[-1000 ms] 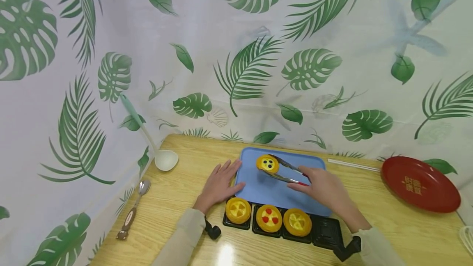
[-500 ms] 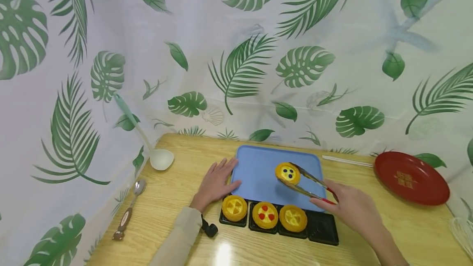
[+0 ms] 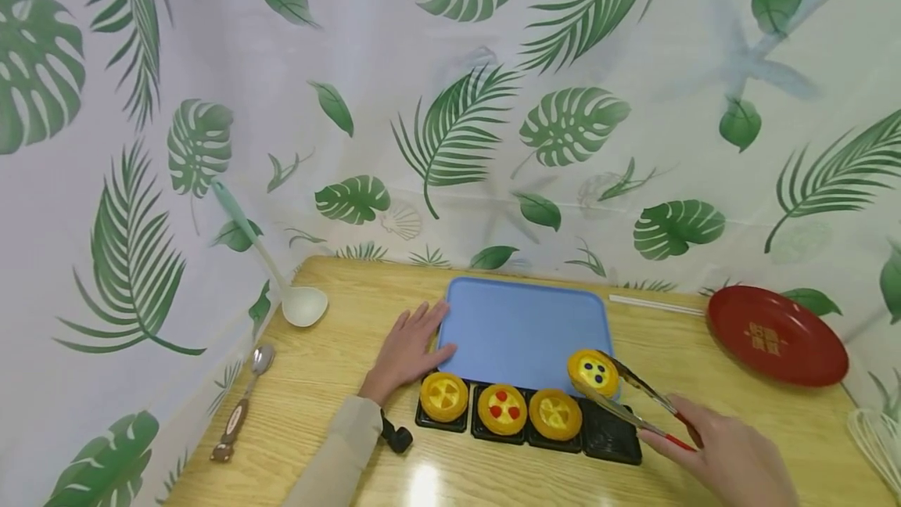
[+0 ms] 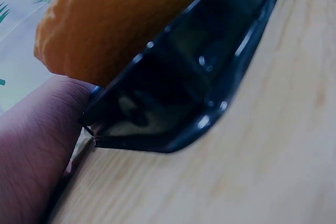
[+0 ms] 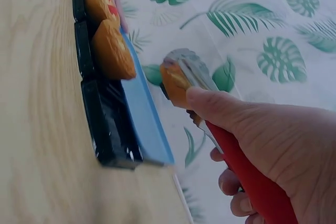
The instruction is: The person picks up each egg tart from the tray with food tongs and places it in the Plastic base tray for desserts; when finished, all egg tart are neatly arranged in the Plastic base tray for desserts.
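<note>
My right hand [image 3: 732, 448] grips red-handled metal tongs [image 5: 247, 166]. Between the tong tips is an egg tart [image 3: 594, 371] with three dark blue dots, held above the tray's front right corner, beside the bare black compartment [image 3: 611, 433]. My left hand [image 3: 408, 346] lies with fingers extended, touching the left edge of the blue tray [image 3: 524, 327]. In front of the tray runs a row of black square holders. They bear a tart [image 3: 444, 397] with a wedge pattern, a tart [image 3: 502, 411] with red dots and another wedge-patterned tart [image 3: 555, 415].
A red oval plate [image 3: 777, 335] and white chopsticks [image 3: 655, 304] lie at the back right. At the right edge is a whisk [image 3: 873, 440]. On the left are a ladle [image 3: 304, 307] leaning on the patterned curtain and a brown-handled spoon [image 3: 235, 421].
My right hand has moved right and toward me, carrying the tart in the tongs from over the tray's middle to its front right corner. The left hand stays at the tray edge.
</note>
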A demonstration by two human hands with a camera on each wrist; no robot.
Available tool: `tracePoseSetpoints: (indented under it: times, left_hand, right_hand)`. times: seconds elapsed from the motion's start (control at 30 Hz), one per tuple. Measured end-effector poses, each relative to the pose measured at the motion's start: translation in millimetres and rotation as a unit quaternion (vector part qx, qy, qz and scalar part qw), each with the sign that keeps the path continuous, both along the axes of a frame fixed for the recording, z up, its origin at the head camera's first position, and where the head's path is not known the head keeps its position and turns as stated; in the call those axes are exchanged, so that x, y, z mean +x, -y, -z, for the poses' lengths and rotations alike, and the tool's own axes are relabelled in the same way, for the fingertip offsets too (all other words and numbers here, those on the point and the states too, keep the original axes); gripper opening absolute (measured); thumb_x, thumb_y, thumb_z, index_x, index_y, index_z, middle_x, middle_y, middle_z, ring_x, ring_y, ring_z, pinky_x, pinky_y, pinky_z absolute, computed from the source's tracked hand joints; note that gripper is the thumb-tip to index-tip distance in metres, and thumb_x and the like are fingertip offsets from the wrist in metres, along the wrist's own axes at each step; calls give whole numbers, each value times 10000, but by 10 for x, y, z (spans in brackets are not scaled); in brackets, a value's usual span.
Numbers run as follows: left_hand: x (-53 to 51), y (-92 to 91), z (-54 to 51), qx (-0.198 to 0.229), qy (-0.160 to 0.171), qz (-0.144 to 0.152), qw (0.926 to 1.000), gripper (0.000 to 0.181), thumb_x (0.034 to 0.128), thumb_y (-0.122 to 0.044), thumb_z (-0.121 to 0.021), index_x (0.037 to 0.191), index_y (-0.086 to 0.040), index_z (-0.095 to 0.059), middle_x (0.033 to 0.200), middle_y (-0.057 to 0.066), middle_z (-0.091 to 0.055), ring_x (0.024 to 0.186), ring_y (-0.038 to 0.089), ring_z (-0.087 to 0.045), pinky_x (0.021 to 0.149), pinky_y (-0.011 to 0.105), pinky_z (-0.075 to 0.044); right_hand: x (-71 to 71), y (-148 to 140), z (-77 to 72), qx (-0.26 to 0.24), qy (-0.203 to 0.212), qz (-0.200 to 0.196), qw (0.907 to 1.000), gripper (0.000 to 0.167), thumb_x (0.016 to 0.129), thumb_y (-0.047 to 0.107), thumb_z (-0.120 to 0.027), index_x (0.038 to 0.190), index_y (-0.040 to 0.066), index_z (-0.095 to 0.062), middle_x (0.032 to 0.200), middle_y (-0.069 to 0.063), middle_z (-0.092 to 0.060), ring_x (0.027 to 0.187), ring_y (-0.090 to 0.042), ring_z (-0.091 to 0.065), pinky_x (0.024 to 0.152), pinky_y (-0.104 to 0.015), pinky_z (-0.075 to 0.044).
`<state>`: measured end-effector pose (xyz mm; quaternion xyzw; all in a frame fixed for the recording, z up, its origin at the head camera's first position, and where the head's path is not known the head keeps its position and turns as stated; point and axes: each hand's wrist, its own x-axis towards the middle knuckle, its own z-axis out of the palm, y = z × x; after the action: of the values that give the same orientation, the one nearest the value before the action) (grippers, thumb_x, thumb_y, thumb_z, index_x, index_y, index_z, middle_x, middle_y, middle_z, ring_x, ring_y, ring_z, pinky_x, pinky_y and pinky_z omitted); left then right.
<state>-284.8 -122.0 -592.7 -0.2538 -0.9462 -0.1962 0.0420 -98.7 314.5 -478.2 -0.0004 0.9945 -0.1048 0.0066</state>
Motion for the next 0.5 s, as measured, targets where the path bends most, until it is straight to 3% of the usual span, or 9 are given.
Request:
tracePoseSetpoints:
  times: [0.2,0.37,0.5]
  left_hand:
    - [-3,14,5,51,-48,-6,10000,820,1026,-645,-476,1680,-199,-260,1721,-15,-273,1593,294,-228,1282,545,-159]
    - [3,20,9,93,17,-21,10000,822,1023,-643,-486,1681,-206,-255,1722,-28,-265,1598,281,-212,1285,541,-147]
    - [0,13,16,105,36,-31,9999,830,1022,-658,-475,1681,-204,-255,1724,-36,-260,1601,272,-202,1284,544,-146]
  right_hand:
    - [122,-199,91,-101,984,218,9949,763,886,781,-606,1257,119,-691,647,7,-412,602,-176,-422,570,-341,-280]
    - [239,-309,191,-157,1321,278,9907,808,888,783,-601,1294,90,-689,654,15,-426,612,-166,-422,574,-325,-265]
    - [323,-336,277,-270,1424,330,9889,731,877,794,-606,1211,151,-707,646,30,-436,609,-157,-434,569,-300,-247]
